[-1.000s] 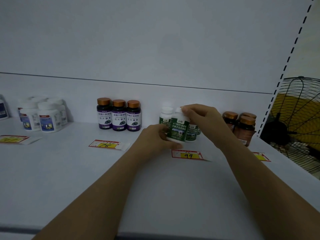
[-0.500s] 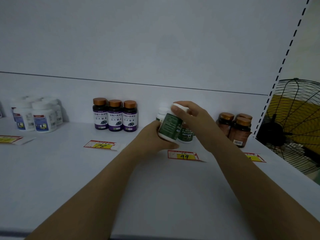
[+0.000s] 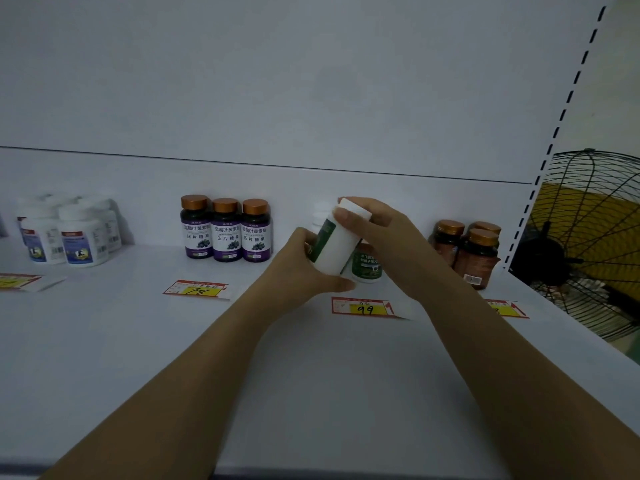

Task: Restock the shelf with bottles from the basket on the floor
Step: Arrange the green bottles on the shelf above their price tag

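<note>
Both hands grip one bottle (image 3: 335, 242), left hand (image 3: 304, 268) at its base, right hand (image 3: 377, 233) at its cap, tilted above the shelf (image 3: 311, 375); setting it down crooked could topple the green bottle (image 3: 366, 268) just behind.

My left forearm (image 3: 173, 379) and right forearm (image 3: 502, 358) stretch forward and draw together ahead of me. My left hand (image 3: 298, 271) cups the lower part of the white bottle (image 3: 337, 252), thumb laid under its base. My right hand (image 3: 391, 237) comes over from the right, fingers (image 3: 346, 214) curled round the cap end, holding the bottle tilted.
</note>
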{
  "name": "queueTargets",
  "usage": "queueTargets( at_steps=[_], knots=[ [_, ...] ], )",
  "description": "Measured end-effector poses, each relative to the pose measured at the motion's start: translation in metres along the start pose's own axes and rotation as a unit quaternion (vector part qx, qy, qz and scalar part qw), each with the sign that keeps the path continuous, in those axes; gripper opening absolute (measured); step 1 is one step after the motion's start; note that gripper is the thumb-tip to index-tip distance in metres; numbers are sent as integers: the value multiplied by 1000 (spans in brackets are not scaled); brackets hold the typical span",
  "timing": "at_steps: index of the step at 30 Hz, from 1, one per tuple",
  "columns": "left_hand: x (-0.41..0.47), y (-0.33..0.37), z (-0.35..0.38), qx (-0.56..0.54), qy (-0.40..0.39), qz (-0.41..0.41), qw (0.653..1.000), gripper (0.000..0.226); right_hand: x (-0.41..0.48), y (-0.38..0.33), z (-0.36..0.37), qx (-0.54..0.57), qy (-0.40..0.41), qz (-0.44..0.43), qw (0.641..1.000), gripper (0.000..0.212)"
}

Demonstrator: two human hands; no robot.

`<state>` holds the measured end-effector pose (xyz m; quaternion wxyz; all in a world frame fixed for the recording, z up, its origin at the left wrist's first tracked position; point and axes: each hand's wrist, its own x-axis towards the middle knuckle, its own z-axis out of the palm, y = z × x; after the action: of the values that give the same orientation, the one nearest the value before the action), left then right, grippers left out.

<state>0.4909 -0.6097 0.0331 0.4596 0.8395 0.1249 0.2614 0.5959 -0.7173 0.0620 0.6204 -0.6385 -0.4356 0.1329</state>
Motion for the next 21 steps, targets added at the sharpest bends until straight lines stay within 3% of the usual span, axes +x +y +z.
queueTargets(
  at_steps=[4, 8, 15, 18, 21],
  knots=[
    [0, 0, -2, -50, -28, -10, 998, 56, 4, 2, -8, 65, 22, 13, 998, 34],
    [1, 1, -3, -104, -84, -24, 991, 45, 6, 1, -17, 144, -14, 24, 989, 37],
    [0, -1, -1, -41, -27, 9, 999, 51, 3, 3, -9, 8, -11, 5, 1000, 37],
    [0, 1, -2, -90, -43, -14, 995, 54, 4, 3, -14, 69, -1, 15, 997, 40],
    [1, 2, -3, -99, -70, -25, 992, 44, 5, 0, -16, 122, -13, 24, 992, 39]
  ],
)
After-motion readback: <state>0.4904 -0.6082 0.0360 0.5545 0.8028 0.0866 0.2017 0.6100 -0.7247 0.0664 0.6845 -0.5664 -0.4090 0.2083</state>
